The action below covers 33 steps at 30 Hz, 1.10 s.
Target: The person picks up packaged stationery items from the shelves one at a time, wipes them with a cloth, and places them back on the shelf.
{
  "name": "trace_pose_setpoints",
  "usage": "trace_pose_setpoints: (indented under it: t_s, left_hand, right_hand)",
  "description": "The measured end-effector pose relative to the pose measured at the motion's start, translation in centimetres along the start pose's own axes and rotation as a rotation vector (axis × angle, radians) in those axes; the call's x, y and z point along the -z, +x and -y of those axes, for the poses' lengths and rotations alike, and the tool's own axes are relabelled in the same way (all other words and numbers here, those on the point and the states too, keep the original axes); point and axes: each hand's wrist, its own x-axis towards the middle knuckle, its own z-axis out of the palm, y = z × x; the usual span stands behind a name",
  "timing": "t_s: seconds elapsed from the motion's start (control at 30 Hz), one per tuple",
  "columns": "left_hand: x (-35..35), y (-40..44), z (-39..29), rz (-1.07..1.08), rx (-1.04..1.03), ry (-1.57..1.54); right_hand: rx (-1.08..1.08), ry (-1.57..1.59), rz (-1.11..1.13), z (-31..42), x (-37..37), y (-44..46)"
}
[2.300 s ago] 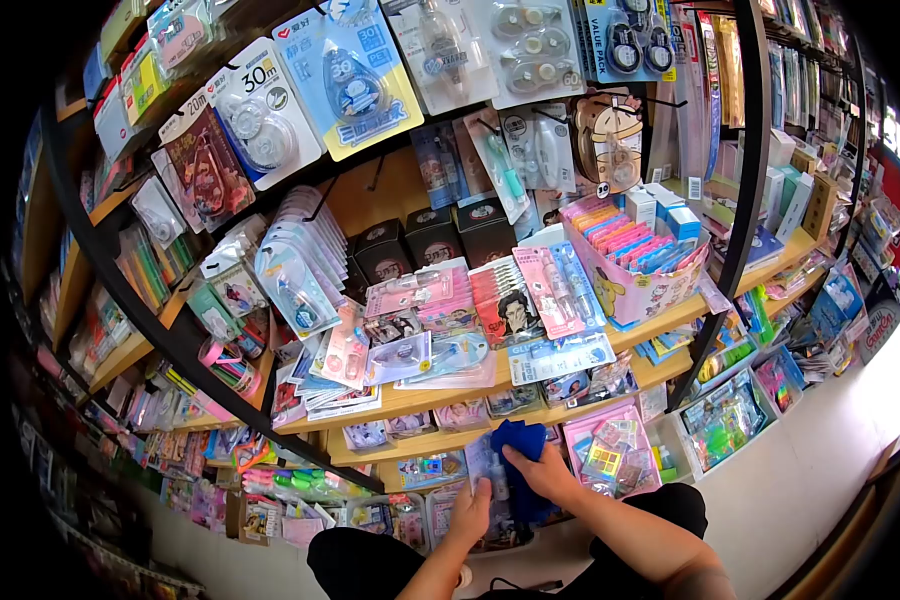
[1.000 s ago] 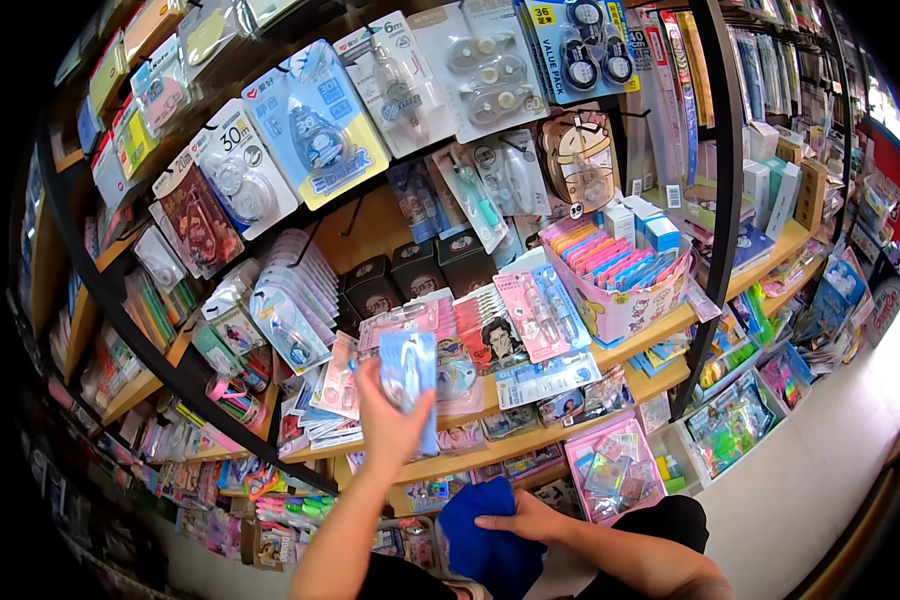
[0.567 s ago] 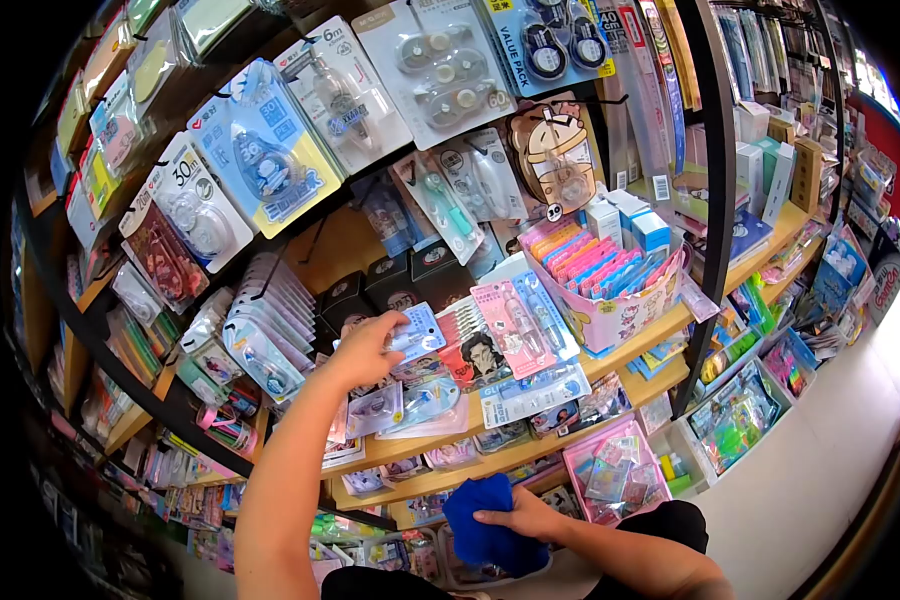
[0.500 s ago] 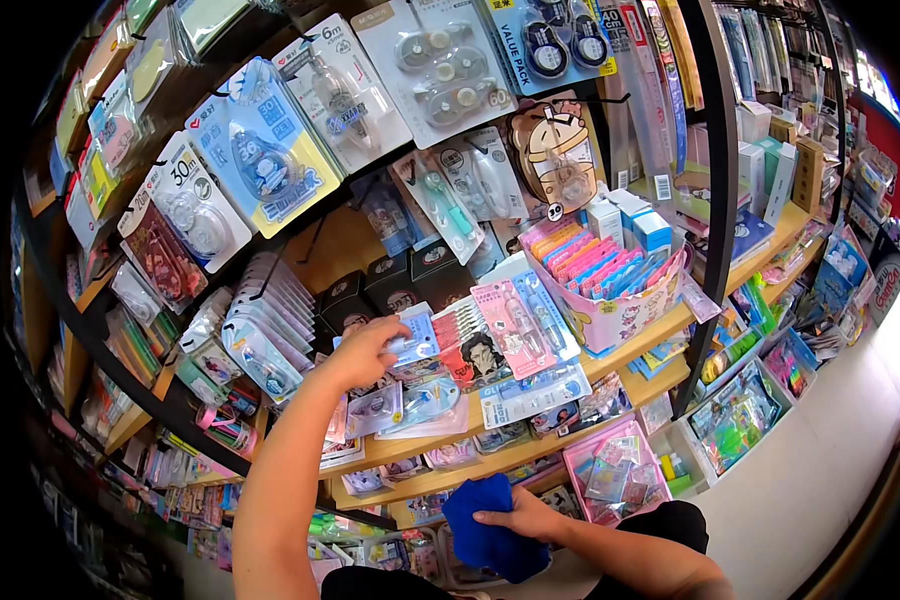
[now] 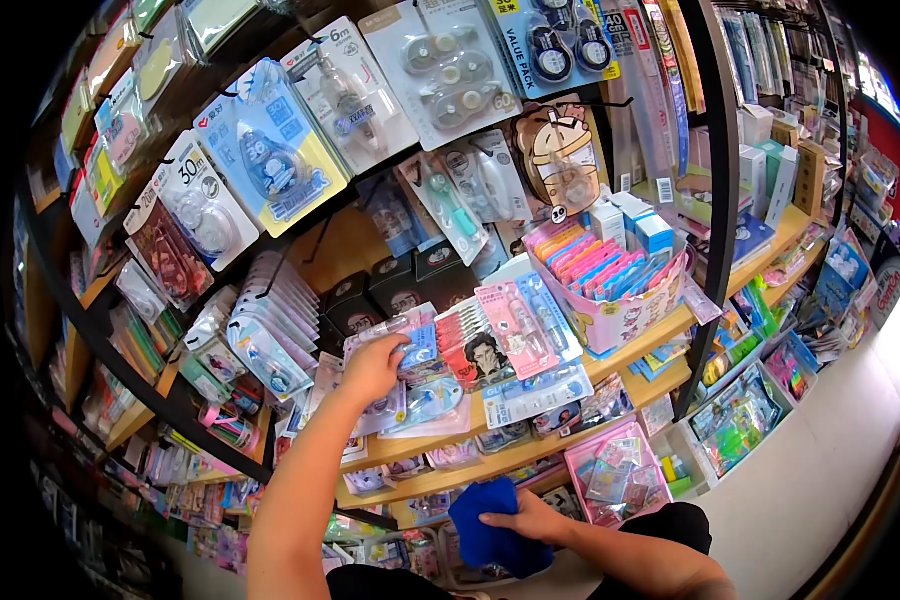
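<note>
My left hand [image 5: 374, 368] reaches to the shelf with its fingers bent down onto the left edge of a blue blister pack [image 5: 425, 345]; the thumb side is partly hidden. Just behind it lies a clear pack with a pale edge [image 5: 382, 328]. Red-and-white packs with a dark-haired figure [image 5: 482, 352] and a pink correction-tape pack [image 5: 518, 325] are to its right. A clear pack with a blue item [image 5: 433, 400] lies in front. Low and near my body, my right hand [image 5: 530, 518] grips a crumpled dark-blue cloth [image 5: 492, 525].
Carded tapes, among them a blue-and-yellow card [image 5: 275, 150], hang above on hooks. A pink bin [image 5: 620, 322] of colourful packets stands right. Dark boxes [image 5: 395, 285] sit behind. A black upright post [image 5: 715, 200] and a wooden shelf edge [image 5: 440, 452] border the display.
My left hand has shifted slightly left and downward, uncovering more of the blue pack. The clear pack behind it now shows. My right hand keeps the cloth almost in place.
</note>
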Motion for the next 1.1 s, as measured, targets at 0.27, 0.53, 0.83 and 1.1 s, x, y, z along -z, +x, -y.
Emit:
trace_pose_setpoints:
  t_s: [0.27,0.53,0.83,1.1]
  left_hand:
    - [-0.2,0.7,-0.5,-0.157,-0.003,0.026]
    - [0.9,6.8,0.5,-0.483,0.097,-0.293]
    - [1.5,16.0,-0.8,-0.673,0.328,-0.351]
    - [-0.3,19.1,1.2,-0.75,0.199,-0.339]
  right_hand:
    - [-0.027,0.036,-0.028,1.0,0.2,-0.5]
    - [0.002,0.047,-0.059,0.3,0.5,-0.3]
    - [-0.018,0.067,-0.106,2.1,1.5,-0.9]
    - [-0.001,0.162,-0.137,2.8,2.4,-0.1]
